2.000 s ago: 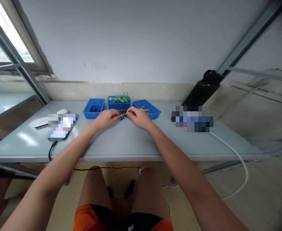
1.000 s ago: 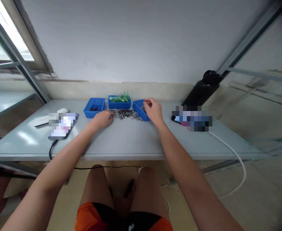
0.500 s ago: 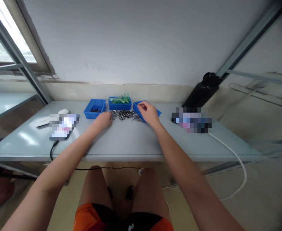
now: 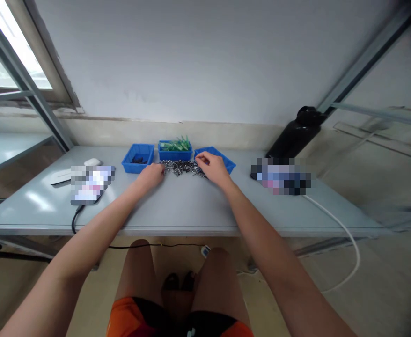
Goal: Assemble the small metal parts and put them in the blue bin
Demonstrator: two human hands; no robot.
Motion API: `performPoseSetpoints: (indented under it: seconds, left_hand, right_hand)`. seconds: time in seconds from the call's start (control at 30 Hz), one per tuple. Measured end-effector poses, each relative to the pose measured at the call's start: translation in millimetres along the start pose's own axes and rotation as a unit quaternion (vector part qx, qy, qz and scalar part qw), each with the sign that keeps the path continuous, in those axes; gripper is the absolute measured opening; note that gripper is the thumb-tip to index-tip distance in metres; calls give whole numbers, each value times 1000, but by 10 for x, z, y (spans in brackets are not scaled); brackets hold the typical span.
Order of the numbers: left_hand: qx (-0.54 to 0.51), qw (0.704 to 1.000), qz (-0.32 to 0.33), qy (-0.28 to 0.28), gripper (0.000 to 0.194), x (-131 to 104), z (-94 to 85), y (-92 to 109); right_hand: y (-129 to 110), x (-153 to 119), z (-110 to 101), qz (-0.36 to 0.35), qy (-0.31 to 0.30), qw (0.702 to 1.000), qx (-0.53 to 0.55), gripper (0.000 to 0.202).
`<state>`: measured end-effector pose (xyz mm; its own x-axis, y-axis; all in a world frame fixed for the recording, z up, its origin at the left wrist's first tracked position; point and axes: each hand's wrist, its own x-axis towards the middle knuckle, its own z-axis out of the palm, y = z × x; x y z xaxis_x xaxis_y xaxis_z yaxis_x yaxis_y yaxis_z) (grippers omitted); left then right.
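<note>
A heap of small thin metal pieces (image 4: 179, 167) lies on the table in front of the blue trays. At the heap's left end rests my left hand (image 4: 152, 175), its fingers curled closed; whatever they hold is hidden. My right hand (image 4: 215, 168) is above the right end of the heap, beside the right blue tray (image 4: 225, 161). Its thumb and forefinger are pinched together, and anything between them is too small to make out. Dark small pieces lie in the left blue tray (image 4: 127, 166). Green slim pieces (image 4: 175, 145) fill the middle blue tray (image 4: 174, 155).
A phone (image 4: 95, 185) with a black cable and a white case (image 4: 92, 162) lie on the left. To the right are another phone (image 4: 279, 176) with a white cable and a black bottle (image 4: 295, 133). The table's front edge (image 4: 191, 229) runs above my knees.
My right hand has moved left and slightly down, from over the right tray to the heap's right end. The left hand has stayed nearly in place at the heap's left end.
</note>
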<state>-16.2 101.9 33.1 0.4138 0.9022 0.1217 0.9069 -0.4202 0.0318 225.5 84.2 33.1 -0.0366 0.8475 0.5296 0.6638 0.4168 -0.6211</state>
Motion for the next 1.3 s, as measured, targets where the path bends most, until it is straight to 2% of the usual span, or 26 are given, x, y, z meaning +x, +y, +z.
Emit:
performPoseSetpoints:
  seconds: [0.2,0.37,0.47,0.6,0.73,0.9,1.03,1.1,1.3]
  left_hand:
    - [0,1000,9,23,22,-25,-47,37]
    - [-18,997,15,77,18,-32,-115,37]
    - [-30,991,85,103,19,-49,-161,46]
    - [-37,967,215,134,24,-97,-191,119]
    - [-49,952,263,151,24,-136,-185,189]
    - [-65,942,278,175,22,-150,-174,185]
    - [-77,928,291,221,23,-145,-173,169]
    - [-78,926,290,227,23,-140,-170,167]
    - [-87,941,221,243,25,-125,-155,164]
  right_hand:
    - [-30,-11,-14,-5,-3,1000,-3,17]
    - [-50,-10,-10,-12,-10,1000,2,18]
    - [-92,-28,27,-24,-41,999,18,19]
    - [-191,-81,91,-81,-126,987,59,25]
    - [-251,-119,123,-104,-204,972,54,23]
    - [-220,-109,126,-68,-218,973,31,21]
    - [-222,-103,100,-78,-218,972,36,21]
    - [-228,-99,86,-85,-204,974,40,22]
    - [-195,-85,90,-77,-200,976,31,23]
